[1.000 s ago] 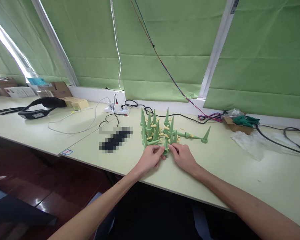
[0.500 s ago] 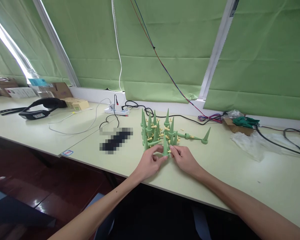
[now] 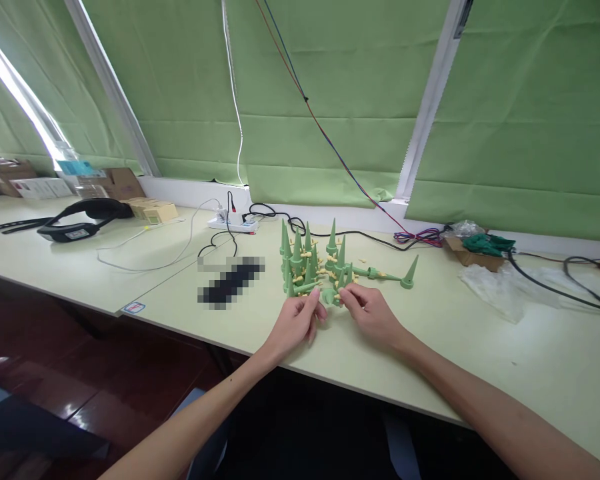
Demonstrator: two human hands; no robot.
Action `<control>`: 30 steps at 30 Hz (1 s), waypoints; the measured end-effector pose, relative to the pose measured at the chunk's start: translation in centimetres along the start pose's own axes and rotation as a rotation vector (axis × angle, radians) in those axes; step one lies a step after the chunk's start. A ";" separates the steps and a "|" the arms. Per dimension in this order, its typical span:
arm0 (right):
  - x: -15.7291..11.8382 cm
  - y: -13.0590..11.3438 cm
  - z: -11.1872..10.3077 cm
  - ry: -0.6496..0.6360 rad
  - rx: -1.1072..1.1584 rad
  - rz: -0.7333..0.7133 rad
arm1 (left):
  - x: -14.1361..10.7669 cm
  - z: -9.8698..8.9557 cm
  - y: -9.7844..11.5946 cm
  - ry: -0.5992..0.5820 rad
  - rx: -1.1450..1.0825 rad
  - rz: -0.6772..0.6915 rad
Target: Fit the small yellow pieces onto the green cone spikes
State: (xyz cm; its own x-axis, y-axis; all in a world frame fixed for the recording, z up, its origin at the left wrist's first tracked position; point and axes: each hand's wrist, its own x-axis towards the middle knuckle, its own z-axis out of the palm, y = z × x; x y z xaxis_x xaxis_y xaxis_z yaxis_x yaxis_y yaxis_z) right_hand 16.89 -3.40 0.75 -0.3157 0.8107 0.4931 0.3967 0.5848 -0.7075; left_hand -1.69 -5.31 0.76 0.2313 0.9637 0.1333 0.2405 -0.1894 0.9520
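My right hand (image 3: 373, 312) pinches the edge of a green plastic cone (image 3: 329, 295) that is tipped over near the table's front. The fingertips cover part of its round base, beside a small yellow peg (image 3: 337, 300). Just left of it, my left hand (image 3: 297, 323) is apart from the cone, thumb raised and fingers loosely curled with nothing visible in them. Directly behind both hands stands a cluster of similar green cones (image 3: 297, 250), with small yellow pegs among them. One more cone (image 3: 409, 275) leans at the right end of a lying row of green pieces (image 3: 375, 273).
A white power strip (image 3: 233, 222) with black cables lies behind, left of the cones. A black headset (image 3: 70, 230) rests at the left. Clear plastic bags (image 3: 495, 287) and a small cardboard box (image 3: 473, 255) holding green cloth are at the right.
The cone between my hands has gone from upright to tipped over. My left hand has let go of it and drawn slightly left, while my right hand keeps its pinch.
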 end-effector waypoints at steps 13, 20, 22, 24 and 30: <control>-0.3 0.0 0.6 -0.022 0.091 0.018 | 0.1 -0.2 0.3 -0.113 0.004 0.063; -0.4 -0.1 1.1 -0.039 0.218 0.151 | -0.2 0.1 0.3 0.002 0.142 0.224; -0.3 -0.2 1.2 -0.044 0.269 0.169 | -0.3 0.1 0.3 0.039 0.203 0.273; -0.2 -0.3 1.2 -0.050 0.316 0.173 | -0.4 0.1 0.2 0.068 0.241 0.315; -0.2 -0.7 1.0 -0.017 0.321 0.104 | -0.4 0.4 -0.1 0.127 0.153 0.312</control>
State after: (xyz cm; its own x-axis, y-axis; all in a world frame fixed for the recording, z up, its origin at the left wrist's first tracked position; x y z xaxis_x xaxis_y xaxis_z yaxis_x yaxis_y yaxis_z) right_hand 15.81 -3.97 0.67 -0.3037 0.8633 0.4032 0.1366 0.4582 -0.8783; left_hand -1.39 -5.75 0.49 0.1991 0.8689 0.4531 0.3169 -0.4946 0.8093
